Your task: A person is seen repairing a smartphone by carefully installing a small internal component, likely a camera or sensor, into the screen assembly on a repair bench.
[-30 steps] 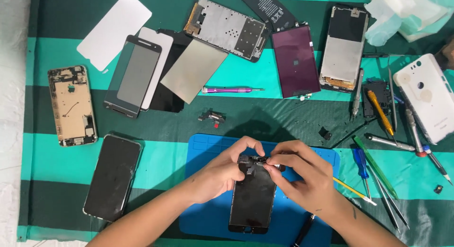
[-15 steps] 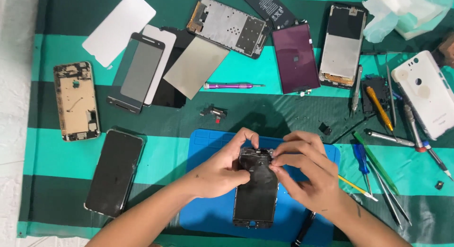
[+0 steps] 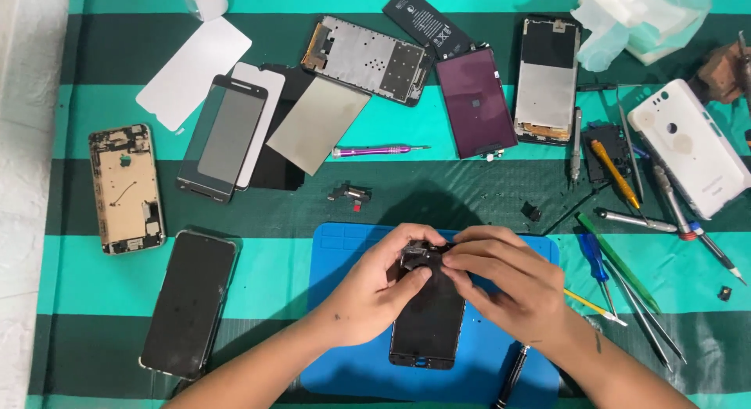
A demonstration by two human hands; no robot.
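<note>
A black phone screen assembly (image 3: 429, 323) lies lengthwise on a blue work mat (image 3: 336, 252). My left hand (image 3: 374, 293) grips its top left corner, thumb pressed on the upper end. My right hand (image 3: 510, 288) comes in from the right, its fingertips pinched on a small part at the assembly's top edge. The fingers of both hands meet there and hide the part itself. The lower half of the assembly is in plain view.
Around the mat on the green striped cloth lie a dark phone (image 3: 189, 303), a gold phone frame (image 3: 126, 187), glass panels (image 3: 227, 135), a metal midframe (image 3: 366, 58), a purple screen (image 3: 476, 102), a white back cover (image 3: 688, 147), a purple screwdriver (image 3: 379, 151) and several tools (image 3: 626, 264) at right.
Both hands have stayed at the top of the screen assembly, with the fingers drawing closer together over it. The view has shifted slightly.
</note>
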